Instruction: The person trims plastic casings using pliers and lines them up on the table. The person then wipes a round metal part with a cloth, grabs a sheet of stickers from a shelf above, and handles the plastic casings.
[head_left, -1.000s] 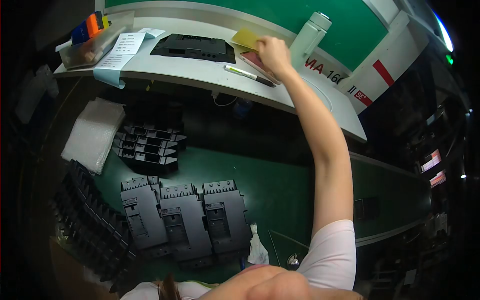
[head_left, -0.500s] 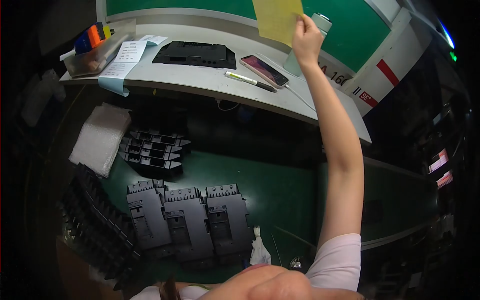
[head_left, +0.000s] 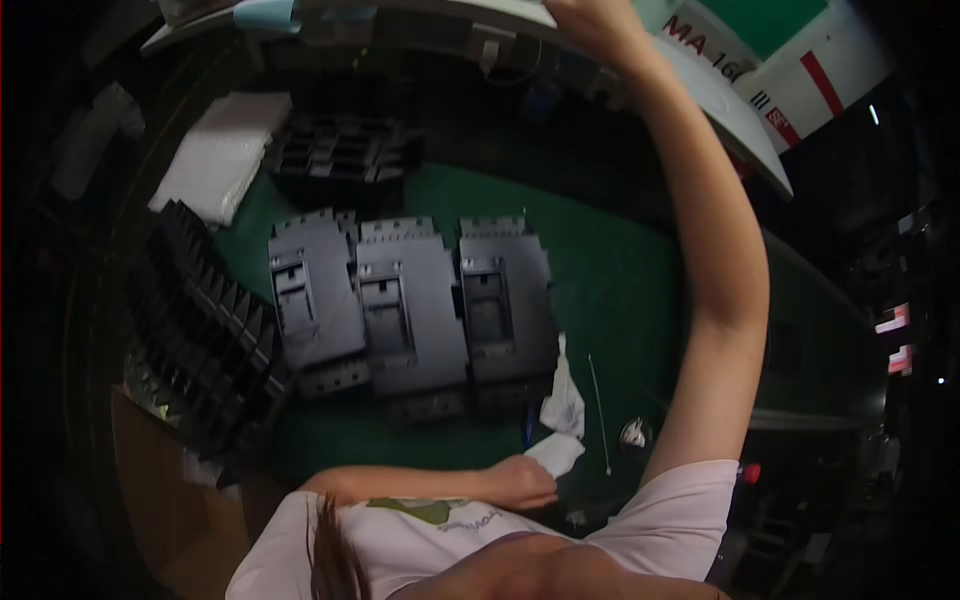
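Observation:
My left hand is closed in front of my chest, with a crumpled white cloth coming out at its fingers. Reaching up to the raised shelf, my right hand is partly cut off by the top edge, so its fingers and anything in them are hidden. Three black plastic housings lie side by side on the green table: a left one, a middle one and a right one. The cloth lies just below the right housing.
A long row of stacked black parts stands at the left. Behind are more black parts and a pile of bubble wrap. A thin white stick and a small shiny round object lie at the right. Blue paper hangs off the shelf.
The view has tilted down, so most of the shelf top and the yellow sheet in my right hand have left the frame. My left hand has come into view at the cloth.

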